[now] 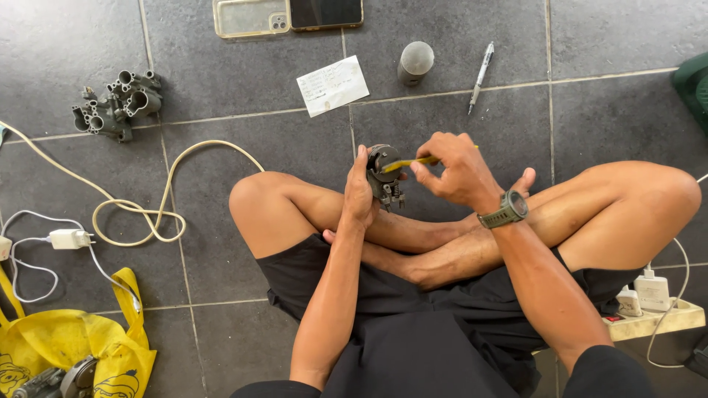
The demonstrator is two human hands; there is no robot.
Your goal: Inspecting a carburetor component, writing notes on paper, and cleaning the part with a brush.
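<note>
Floor: large dark grey stone-look tiles [605, 118] with pale grout lines, evenly lit, soft shadows. Beyond the fingers: white paper note [332, 85], grey cylindrical cap [415, 62], white ballpoint pen [481, 76], two phones [287, 15] at the top edge. Far left of the fingers: grey cast-metal part [118, 105], cream looped cable [140, 214], white charger [68, 238], yellow fabric bag [81, 354]. Lower right: beige power strip [653, 318].

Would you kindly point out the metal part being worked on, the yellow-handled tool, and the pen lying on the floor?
small metal engine part [385, 177], head view, on its grey body beside the left palm.
yellow-handled tool [413, 161], head view, on the yellow shaft ahead of the right fingers.
pen [481, 76], head view, mid-barrel.
</note>
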